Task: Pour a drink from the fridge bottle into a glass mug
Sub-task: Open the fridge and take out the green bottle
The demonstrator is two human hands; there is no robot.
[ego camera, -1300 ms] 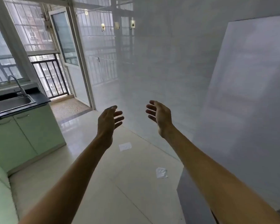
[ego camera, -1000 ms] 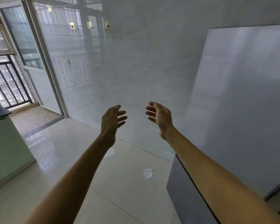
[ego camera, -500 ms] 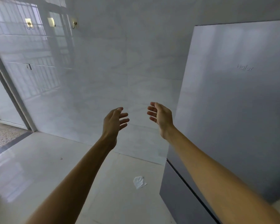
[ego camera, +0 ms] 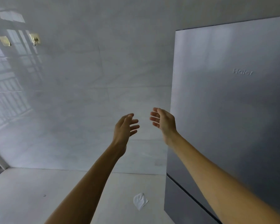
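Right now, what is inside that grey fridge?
The fridge is closed, so only its grey doors show; whatever is inside is hidden. The left hand and right hand are open and empty.

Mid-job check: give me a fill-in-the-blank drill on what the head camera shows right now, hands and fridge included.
The left hand and right hand are both open and hold ____.
The fridge stands on the person's ____ side.
A crumpled ____ scrap lies on the floor.
Missing words: nothing; right; white.
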